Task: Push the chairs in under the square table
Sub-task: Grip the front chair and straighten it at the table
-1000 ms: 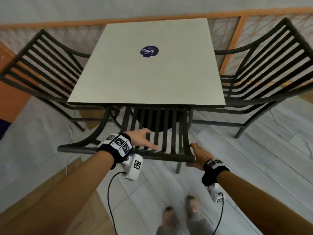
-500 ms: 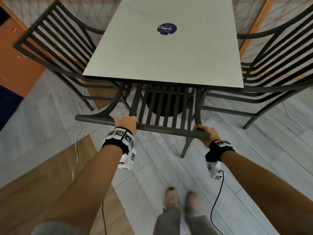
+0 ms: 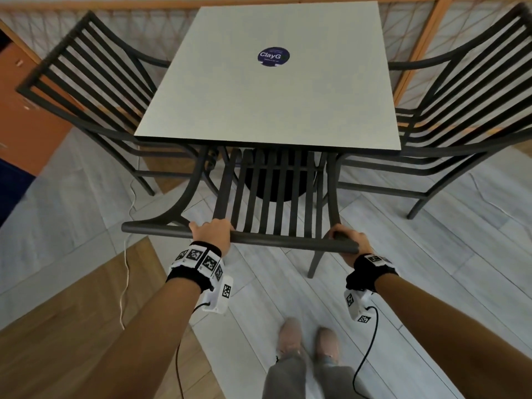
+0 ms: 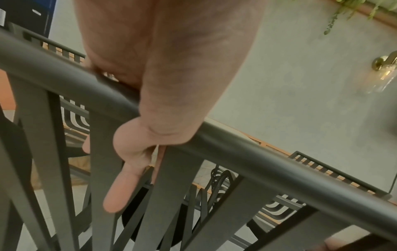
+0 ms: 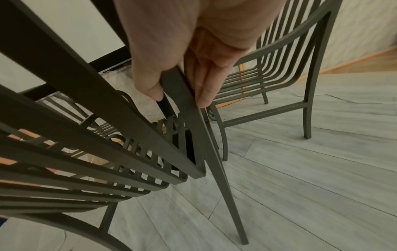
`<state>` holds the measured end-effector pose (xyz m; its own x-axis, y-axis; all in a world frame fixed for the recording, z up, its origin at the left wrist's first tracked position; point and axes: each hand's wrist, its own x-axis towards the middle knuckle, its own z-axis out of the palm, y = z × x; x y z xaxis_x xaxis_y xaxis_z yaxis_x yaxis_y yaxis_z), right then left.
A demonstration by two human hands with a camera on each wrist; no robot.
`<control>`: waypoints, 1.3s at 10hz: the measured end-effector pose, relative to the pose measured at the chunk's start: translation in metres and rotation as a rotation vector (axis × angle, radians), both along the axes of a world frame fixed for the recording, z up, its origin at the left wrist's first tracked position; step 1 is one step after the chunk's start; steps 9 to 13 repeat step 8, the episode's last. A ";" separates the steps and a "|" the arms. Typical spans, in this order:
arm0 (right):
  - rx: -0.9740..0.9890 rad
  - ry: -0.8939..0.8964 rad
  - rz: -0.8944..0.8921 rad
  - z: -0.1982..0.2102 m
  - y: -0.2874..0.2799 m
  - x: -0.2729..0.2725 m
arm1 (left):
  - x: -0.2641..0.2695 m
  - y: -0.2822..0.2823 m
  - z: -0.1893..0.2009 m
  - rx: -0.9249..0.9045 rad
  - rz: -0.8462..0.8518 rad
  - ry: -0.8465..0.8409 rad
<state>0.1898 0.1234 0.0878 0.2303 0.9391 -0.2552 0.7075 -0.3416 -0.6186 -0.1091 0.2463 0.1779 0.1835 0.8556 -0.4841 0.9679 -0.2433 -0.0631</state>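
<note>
The square table (image 3: 267, 110) has a pale top with a round blue sticker. A dark slatted chair (image 3: 276, 203) stands at its near side, seat partly under the top. My left hand (image 3: 213, 230) grips the chair's top rail (image 3: 155, 227) left of centre, with its thumb hanging down the slats in the left wrist view, where the left hand (image 4: 163, 84) lies over the rail (image 4: 279, 169). My right hand (image 3: 347, 240) holds the rail's right end. In the right wrist view the right hand (image 5: 182, 76) pinches the chair's side post (image 5: 189, 122). Two more chairs flank the table, left (image 3: 86, 82) and right (image 3: 460, 105).
A black round table base (image 3: 276, 185) sits beneath the top. A white cable (image 3: 126, 269) trails over the floor at the left. A wooden railing with netting (image 3: 417, 53) runs behind the table. My feet (image 3: 308, 341) stand on pale planks behind the chair.
A second ago both hands lay nearly flat against the rail. Now their fingers are curled round it. The head view has shifted, and the chair sits about as far from the table.
</note>
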 end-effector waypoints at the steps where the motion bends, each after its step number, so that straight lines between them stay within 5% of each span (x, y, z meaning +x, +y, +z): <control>1: -0.010 0.000 -0.003 0.003 0.006 0.000 | 0.003 0.005 0.002 -0.037 0.023 -0.005; 6: -0.066 -0.080 0.167 0.036 -0.005 0.011 | 0.010 0.002 0.010 -0.052 0.036 -0.005; 8: -0.100 -0.095 0.223 0.082 -0.031 0.008 | 0.007 -0.052 0.026 0.173 -0.018 -0.417; 13: -0.100 -0.095 0.223 0.082 -0.031 0.008 | 0.007 -0.052 0.026 0.173 -0.018 -0.417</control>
